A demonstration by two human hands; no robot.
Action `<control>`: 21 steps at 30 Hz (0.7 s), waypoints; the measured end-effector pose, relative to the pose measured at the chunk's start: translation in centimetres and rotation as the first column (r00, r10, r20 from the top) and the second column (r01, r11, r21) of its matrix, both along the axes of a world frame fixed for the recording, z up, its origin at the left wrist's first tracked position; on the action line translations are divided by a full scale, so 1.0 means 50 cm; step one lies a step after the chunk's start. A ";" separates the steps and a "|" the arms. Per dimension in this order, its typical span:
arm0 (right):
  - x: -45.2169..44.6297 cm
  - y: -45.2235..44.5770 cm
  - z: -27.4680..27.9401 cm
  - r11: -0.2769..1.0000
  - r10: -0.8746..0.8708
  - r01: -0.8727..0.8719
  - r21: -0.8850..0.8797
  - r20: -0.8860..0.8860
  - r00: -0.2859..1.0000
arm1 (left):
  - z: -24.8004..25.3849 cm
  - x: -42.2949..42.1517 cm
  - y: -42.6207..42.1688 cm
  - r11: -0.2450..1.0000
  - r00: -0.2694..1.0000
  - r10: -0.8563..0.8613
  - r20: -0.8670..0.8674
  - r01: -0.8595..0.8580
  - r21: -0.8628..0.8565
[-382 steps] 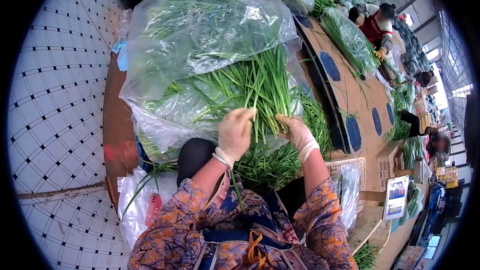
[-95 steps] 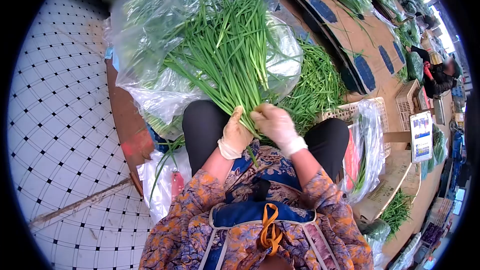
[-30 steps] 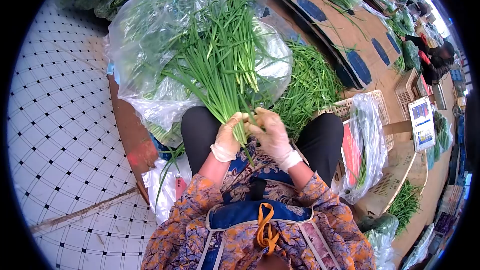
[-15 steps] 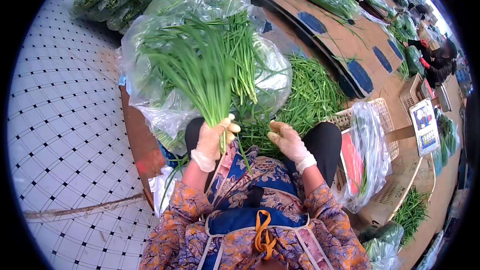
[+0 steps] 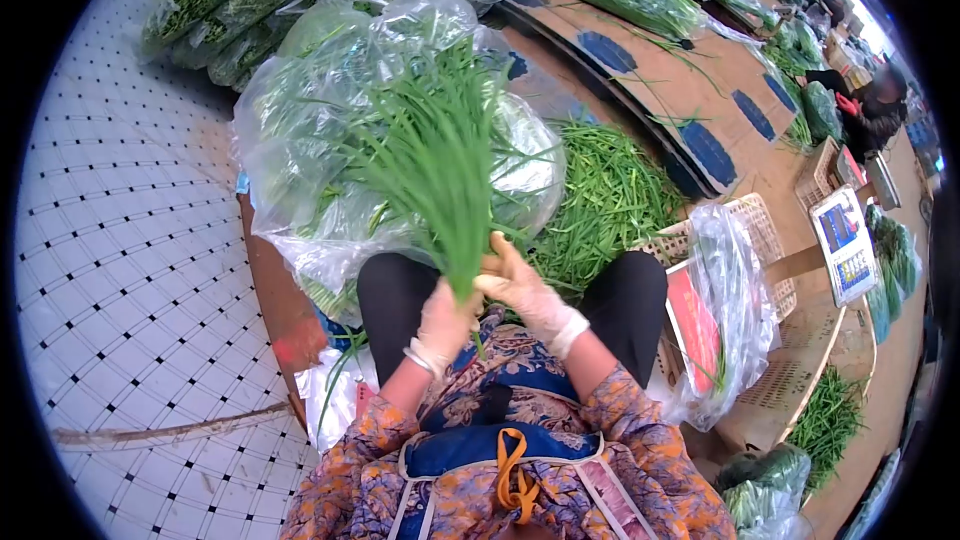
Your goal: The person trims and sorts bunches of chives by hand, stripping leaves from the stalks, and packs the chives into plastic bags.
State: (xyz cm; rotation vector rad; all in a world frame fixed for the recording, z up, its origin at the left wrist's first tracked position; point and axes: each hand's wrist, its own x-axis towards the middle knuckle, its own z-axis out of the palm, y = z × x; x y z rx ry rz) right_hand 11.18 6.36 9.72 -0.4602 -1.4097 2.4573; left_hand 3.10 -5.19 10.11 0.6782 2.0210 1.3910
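Observation:
My left hand (image 5: 448, 327), in a pale glove, is closed around the base of a bunch of garlic chives (image 5: 440, 165). The long green leaves fan upward and blur with motion. Against the right side of the stems is my gloved right hand (image 5: 530, 292), its thumb and fingers bent in at the bunch. Behind the leaves lies a big clear plastic bag (image 5: 310, 150) with more greens inside. A heap of loose chives (image 5: 615, 195) spreads in front of my knees, to the right.
Filled bags of greens (image 5: 270, 0) are stacked at the back left. Right of me stand a plastic basket (image 5: 755, 225) with clear bags (image 5: 735, 315) draped over it, and a scale display (image 5: 843, 245). Cardboard (image 5: 640, 70) lies beyond the heap. A co-worker (image 5: 878, 110) sits at far right.
My right hand has moved left from beside the knee to the bunch's stems. The chives and my left hand have shifted right and lower, the leaves swinging more upright.

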 end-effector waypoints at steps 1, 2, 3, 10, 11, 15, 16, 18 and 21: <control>-0.009 -0.004 -0.016 0.996 -0.040 0.038 0.079 0.027 0.999 | -0.043 -0.010 0.004 0.952 0.663 -0.296 -0.688 0.263 -0.156; -0.017 -0.004 -0.041 0.984 -0.085 0.076 0.158 0.053 0.995 | -0.087 0.021 0.001 0.961 0.542 -0.275 -0.794 0.167 -0.219; -0.025 -0.011 -0.055 0.950 -0.304 0.302 -0.083 -0.009 0.953 | -0.057 0.039 0.016 0.918 0.714 -0.382 -0.587 0.217 -0.333; 0.110 0.102 0.004 0.778 -0.460 0.438 -0.451 0.066 0.885 | -0.055 0.054 0.053 0.671 0.621 -0.741 0.257 0.699 0.246; 0.137 0.115 0.005 0.767 -0.447 0.399 -0.503 0.027 0.894 | -0.060 0.030 0.042 0.718 0.579 -0.681 0.449 0.649 0.252; 0.204 0.130 0.023 0.789 -0.431 0.301 -0.536 -0.133 0.893 | -0.069 0.001 0.116 0.737 0.737 -0.675 0.031 0.675 -0.032; 0.216 0.129 0.032 0.802 -0.429 0.311 -0.510 -0.130 0.894 | -0.067 0.009 0.150 0.730 0.731 -0.682 0.025 0.682 -0.036; 0.245 0.132 0.042 0.843 -0.393 0.295 -0.450 -0.139 0.909 | -0.070 0.033 0.221 0.722 0.722 -0.692 0.022 0.691 0.037; 0.293 0.142 0.071 0.939 -0.259 0.232 -0.254 -0.077 0.963 | -0.092 0.077 0.345 0.633 0.583 -0.752 -0.307 0.769 -0.090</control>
